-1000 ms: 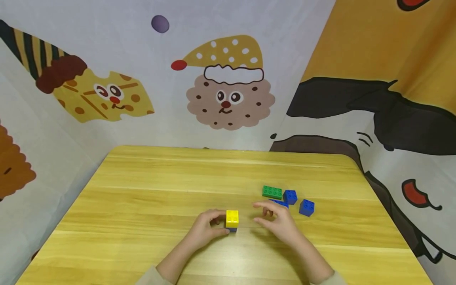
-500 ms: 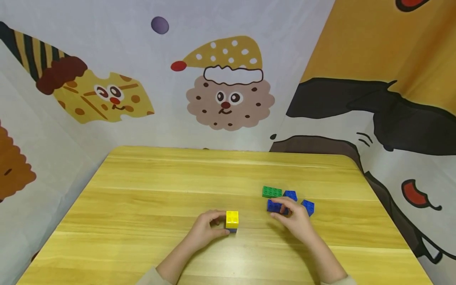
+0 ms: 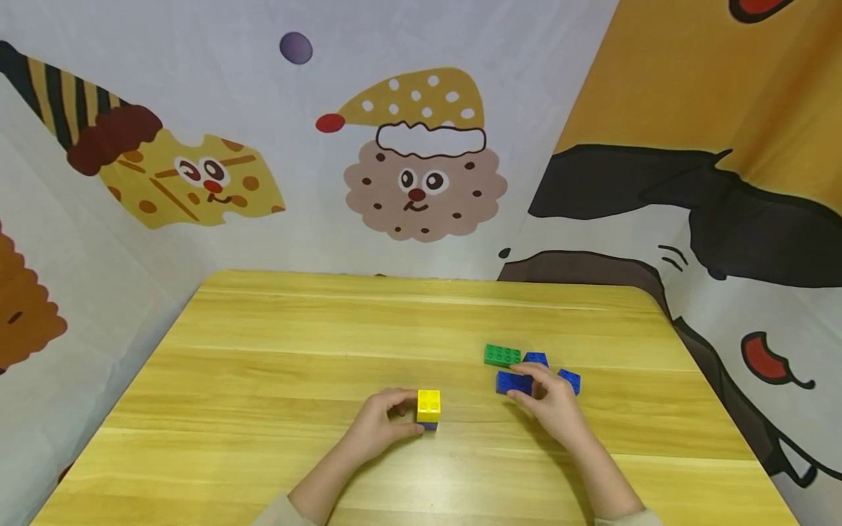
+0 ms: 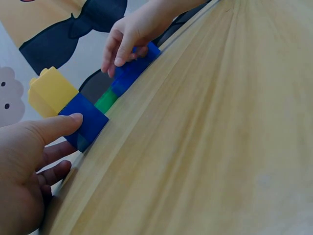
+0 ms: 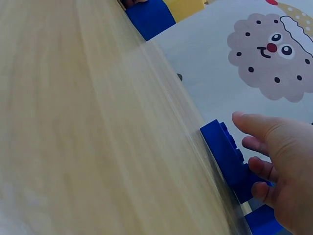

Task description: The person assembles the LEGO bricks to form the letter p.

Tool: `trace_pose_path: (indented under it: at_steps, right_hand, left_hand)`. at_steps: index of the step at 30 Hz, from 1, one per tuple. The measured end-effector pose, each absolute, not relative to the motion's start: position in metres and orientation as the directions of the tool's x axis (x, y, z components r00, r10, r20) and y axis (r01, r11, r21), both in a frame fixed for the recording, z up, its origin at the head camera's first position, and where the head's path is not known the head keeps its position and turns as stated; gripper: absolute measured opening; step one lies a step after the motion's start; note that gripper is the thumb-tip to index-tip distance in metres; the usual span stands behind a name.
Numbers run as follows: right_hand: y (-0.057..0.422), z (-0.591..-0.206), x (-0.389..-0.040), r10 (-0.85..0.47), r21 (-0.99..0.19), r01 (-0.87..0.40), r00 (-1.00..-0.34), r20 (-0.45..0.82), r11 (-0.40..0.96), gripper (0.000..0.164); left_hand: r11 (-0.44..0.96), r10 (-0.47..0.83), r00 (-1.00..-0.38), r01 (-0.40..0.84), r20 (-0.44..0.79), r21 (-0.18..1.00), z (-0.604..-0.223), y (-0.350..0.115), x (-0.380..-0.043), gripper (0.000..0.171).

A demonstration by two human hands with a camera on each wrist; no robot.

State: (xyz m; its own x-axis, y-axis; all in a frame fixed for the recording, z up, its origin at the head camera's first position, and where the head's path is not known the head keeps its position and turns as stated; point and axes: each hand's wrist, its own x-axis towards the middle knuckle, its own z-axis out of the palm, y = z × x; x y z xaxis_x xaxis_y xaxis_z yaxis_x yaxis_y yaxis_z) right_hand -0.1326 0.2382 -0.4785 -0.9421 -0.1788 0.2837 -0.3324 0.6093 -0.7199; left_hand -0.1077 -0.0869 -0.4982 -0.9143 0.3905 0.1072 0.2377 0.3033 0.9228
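Observation:
A yellow brick [image 3: 429, 403] sits on top of a square blue brick [image 4: 86, 120], making a small upright stack on the table. My left hand [image 3: 383, 418] pinches the stack from its left side, thumb on the lower blue brick and fingers partly hidden behind. To the right, my right hand [image 3: 552, 405] hovers around a long blue brick [image 3: 513, 383], whose right end it covers. In the right wrist view the thumb stands away from this studded brick [image 5: 224, 152]. The other fingers are loosely bent close to it; whether they touch it I cannot tell.
Behind the long brick lies a green brick [image 3: 503, 356], with a small blue brick [image 3: 536, 359] beside it. Another small blue brick [image 3: 570, 381] is just right of my right hand. The wooden table [image 3: 296, 329] meets a cartoon-printed cloth [image 3: 316, 248] at its back edge.
My right hand has moved right from beside the stack to over the long blue brick, which has shifted slightly toward me. The left hand stays at the stack.

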Motion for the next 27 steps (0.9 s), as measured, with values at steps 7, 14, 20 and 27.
trace_pose_path:
  at_steps: [7,14,20,27]
  right_hand:
    - [0.2361,-0.4786,-0.1331,-0.188,-0.627,-0.315,-0.947,0.262,0.713,0.038]
    - [0.2324,-0.479,-0.1335,-0.201,-0.559,-0.324,-0.941,0.272,0.763,0.037]
    - [0.2308,-0.4799,-0.1354,-0.219,-0.529,-0.332,-0.939,0.266,0.781,0.035]
    - [0.2297,-0.4787,-0.1342,-0.229,-0.504,-0.337,-0.937,0.265,0.795,0.033]
  left_hand:
    - [0.304,0.39,-0.914,0.245,0.114,0.92,-0.4973,-0.0864,-0.1071,0.044]
    - [0.313,0.387,-0.914,0.252,0.119,0.916,-0.4976,-0.0863,-0.1072,0.044]
    - [0.302,0.386,-0.913,0.262,0.134,0.917,-0.4976,-0.0866,-0.1069,0.043]
    - [0.303,0.387,-0.913,0.26,0.131,0.917,-0.4981,-0.0866,-0.107,0.043]
